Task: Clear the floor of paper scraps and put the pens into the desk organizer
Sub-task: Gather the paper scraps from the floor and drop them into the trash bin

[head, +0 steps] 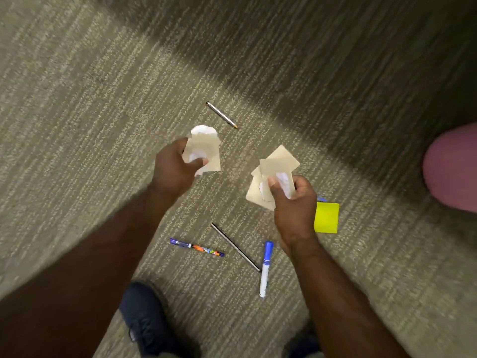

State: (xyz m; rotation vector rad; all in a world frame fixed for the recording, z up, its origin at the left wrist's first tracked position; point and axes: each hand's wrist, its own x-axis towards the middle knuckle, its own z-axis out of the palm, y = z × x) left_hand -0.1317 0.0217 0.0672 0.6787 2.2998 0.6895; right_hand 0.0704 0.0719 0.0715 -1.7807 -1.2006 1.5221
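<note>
Both hands are already loaded up here; the left hand (175,166), just left of frame centre, has its fingers curled round a wad of tan and white paper scraps (205,148), thumb pinching across the front; the right hand (294,202), right of centre, is clamped the same way on a second bunch of scraps (276,164). So the carpet (77,125) looks nearly done for paper, except a yellow sticky pad (326,217) lying just beside the right wrist; hard to say if that counts as scrap.

The writing stuff is all on the floor yet: a pencil (222,115) above centre, a patterned pen (196,247) low centre, a thin dark pen (235,247) next to it, its lower end touching a blue-capped marker (265,268). That's 4 pieces; something blue pokes out behind the pad too, can't tell what.

No bin or organizer in view, so my take: squeeze both wads tight so nothing flutters loose, merge them into 1 hand, and dump them before going for the pens; trying to pinch pens with full fists probably just drops scraps again.

There's a dark shoe (144,321) at the bottom and a pink blurry thing (454,169) at the right edge.
</note>
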